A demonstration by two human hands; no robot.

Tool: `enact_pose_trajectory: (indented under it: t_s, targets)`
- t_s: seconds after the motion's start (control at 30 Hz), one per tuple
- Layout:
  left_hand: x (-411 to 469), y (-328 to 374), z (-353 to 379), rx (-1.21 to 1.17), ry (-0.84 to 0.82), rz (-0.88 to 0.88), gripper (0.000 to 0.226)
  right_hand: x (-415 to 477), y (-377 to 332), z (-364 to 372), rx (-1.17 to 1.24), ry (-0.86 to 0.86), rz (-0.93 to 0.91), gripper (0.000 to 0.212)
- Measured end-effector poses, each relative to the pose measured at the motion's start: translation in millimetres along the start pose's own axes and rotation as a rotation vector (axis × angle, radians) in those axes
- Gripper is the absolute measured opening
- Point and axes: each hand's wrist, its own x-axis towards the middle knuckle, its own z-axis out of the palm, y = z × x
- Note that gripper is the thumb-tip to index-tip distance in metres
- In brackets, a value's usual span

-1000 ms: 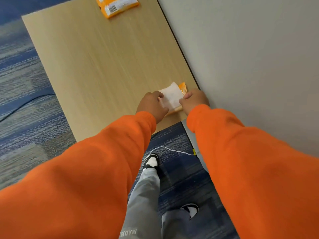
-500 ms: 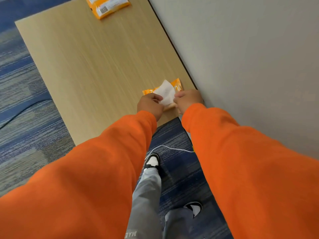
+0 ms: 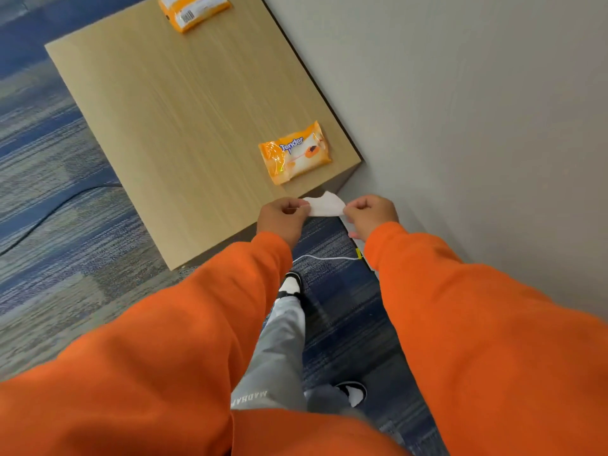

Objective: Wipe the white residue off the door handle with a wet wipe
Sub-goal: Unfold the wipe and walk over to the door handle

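Note:
A white wet wipe [image 3: 324, 205] is stretched between my two hands just off the near corner of the wooden table [image 3: 184, 120]. My left hand [image 3: 282, 218] pinches its left end and my right hand [image 3: 370, 215] pinches its right end. An orange wet-wipe pack [image 3: 294, 153] lies flat on the table near that corner, beyond my hands. No door handle is in view.
A second orange pack [image 3: 194, 11] lies at the table's far edge. A grey wall [image 3: 460, 110] runs along the right side. A white cable [image 3: 324, 257] crosses the blue carpet [image 3: 49, 209] near my feet, and a dark cable lies on the left.
My hands have pulled the wipe out of the pack and drawn it back toward me, past the table's edge. The pack now lies uncovered on the table.

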Motion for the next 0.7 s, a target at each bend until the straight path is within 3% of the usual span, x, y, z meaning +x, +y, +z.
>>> enact_pose_trajectory:
  t_s: [0.27,0.5,0.7]
  targets:
    - [-114,-42,50,0.015,-0.009,0.05,0.013,-88,97,-67,0.23,-0.009,0.025,0.011]
    - [-251,-56,125,0.04,-0.266,0.12,0.007,-193,207,-175,0.413,0.117,0.022,0.011]
    - [-370,-64,198,0.301,-0.526,0.273,0.009,-288,299,-257,0.479,0.36,-0.079,0.017]
